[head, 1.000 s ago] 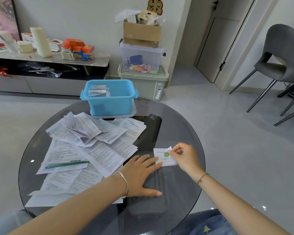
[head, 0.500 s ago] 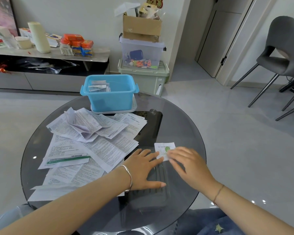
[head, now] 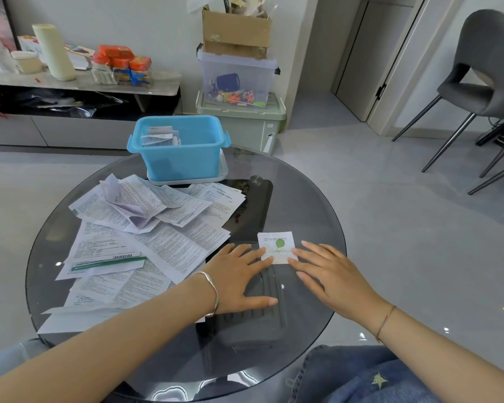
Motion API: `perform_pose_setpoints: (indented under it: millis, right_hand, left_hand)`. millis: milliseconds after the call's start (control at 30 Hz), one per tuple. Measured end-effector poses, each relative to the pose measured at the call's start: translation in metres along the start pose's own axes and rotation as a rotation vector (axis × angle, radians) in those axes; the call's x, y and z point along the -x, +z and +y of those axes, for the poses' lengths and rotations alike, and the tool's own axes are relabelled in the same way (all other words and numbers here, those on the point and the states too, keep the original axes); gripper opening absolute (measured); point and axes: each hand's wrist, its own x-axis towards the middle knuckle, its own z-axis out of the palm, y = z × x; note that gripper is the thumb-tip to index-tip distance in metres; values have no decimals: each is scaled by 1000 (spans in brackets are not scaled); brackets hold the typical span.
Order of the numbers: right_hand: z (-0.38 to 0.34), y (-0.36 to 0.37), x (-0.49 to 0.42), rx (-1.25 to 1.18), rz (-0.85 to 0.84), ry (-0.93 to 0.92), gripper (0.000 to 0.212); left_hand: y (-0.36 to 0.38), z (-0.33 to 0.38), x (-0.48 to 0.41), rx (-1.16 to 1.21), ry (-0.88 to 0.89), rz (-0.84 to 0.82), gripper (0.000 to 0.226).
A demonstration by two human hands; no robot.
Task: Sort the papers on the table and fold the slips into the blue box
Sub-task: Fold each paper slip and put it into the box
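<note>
Slip (head: 277, 246) pressed: left hand (head: 239, 276), right hand (head: 333, 276).

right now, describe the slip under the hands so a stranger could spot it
On the glass table, a paper pile fills the left. Right of it, the left hand and right hand press one small slip flat. Unlike the pile's printed sheets, it lies alone and bears a green mark.

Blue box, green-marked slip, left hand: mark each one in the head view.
blue box (head: 184, 162): head view, on its front wall.
green-marked slip (head: 276, 247): head view, on its printed middle.
left hand (head: 237, 277): head view, on the back of the hand.
</note>
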Motion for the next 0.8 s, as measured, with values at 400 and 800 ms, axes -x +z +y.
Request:
perform_pose_setpoints:
  millis: [400,800]
  right_hand:
    - [6,-3,-4,-118,56,-40,64]
    - [11,-4,-15,-42,128,-209,50]
  left_hand:
    - [-7,17,-2,-53,-57,-35,86]
    - [-7,8,12,-62,9,-80,99]
